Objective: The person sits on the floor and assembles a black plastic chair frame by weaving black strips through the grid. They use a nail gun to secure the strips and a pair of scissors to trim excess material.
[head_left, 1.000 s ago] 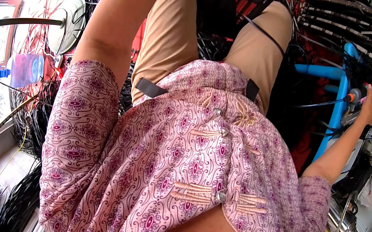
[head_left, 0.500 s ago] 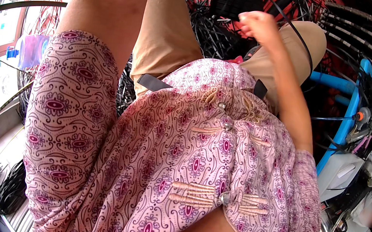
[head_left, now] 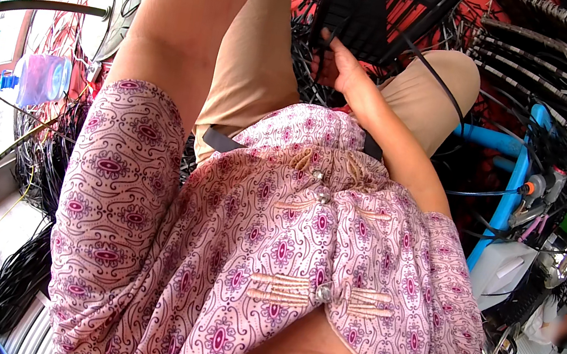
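Note:
A dark woven piece of flat black plastic strips [head_left: 355, 16] stands between my knees at the top of the head view, with loose strip ends fanning to its right. At its lower edge is my right hand [head_left: 350, 72], thumb up against the weave and the other fingers in shadow below, closed on that edge. How far the fingers wrap round is partly hidden. My left forearm [head_left: 181, 25] reaches up past the top edge, so my left hand is out of sight. One long black strip [head_left: 438, 83] curves down over my right knee.
Bundled strips [head_left: 533, 76] lie at the far right, near a blue plastic frame [head_left: 502, 191] with a tool [head_left: 541, 186] hanging on it. Below is a white plastic container [head_left: 504, 270]. To the left are a clear bottle [head_left: 44, 81], a round fan [head_left: 112, 13] and more black strips [head_left: 18, 283].
My right hand has moved left and down, from above my right thigh to the woven piece's lower edge. The woven piece now shows larger and lower. My left arm has shifted right in view.

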`<state>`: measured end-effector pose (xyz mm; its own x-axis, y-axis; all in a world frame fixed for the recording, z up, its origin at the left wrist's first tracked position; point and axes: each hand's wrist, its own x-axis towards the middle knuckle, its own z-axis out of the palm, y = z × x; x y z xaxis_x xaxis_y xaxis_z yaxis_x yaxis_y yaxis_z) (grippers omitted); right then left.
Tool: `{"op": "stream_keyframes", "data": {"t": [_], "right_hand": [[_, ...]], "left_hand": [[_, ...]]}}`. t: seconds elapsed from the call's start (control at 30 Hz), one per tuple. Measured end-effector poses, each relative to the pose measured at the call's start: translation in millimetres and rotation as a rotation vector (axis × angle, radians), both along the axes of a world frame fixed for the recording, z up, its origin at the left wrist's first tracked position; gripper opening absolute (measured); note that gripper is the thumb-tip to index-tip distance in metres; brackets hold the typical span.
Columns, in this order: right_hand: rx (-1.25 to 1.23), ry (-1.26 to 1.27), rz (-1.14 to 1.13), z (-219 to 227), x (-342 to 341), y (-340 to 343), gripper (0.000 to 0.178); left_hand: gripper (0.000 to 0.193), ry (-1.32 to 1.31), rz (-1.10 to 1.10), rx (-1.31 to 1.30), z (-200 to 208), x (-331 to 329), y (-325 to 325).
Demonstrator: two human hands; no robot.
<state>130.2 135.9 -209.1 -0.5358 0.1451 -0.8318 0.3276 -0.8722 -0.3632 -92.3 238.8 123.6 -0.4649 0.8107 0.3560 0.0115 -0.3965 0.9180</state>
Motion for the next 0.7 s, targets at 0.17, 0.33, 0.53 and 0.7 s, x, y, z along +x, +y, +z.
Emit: {"op": "stream_keyframes", "data": {"t": [0.17,0.33,0.53,0.7], "right_hand": [[0.117,0.106,0.188,35,9,-19,0.066],[0.586,0.029,0.365,130,22,-43,0.053],[0.682,0.287,0.473,205,39,-62,0.021],[0.893,0.595,0.917,273,52,-81,0.046]], "left_hand": [[0.041,-0.049,-0.064,-0.009,-11,22,-26],[0.039,-0.096,-0.148,0.019,-20,31,-27],[0.033,-0.109,-0.154,0.016,-43,37,-53],[0.029,-0.232,-0.193,-0.009,-43,48,-86]]}}
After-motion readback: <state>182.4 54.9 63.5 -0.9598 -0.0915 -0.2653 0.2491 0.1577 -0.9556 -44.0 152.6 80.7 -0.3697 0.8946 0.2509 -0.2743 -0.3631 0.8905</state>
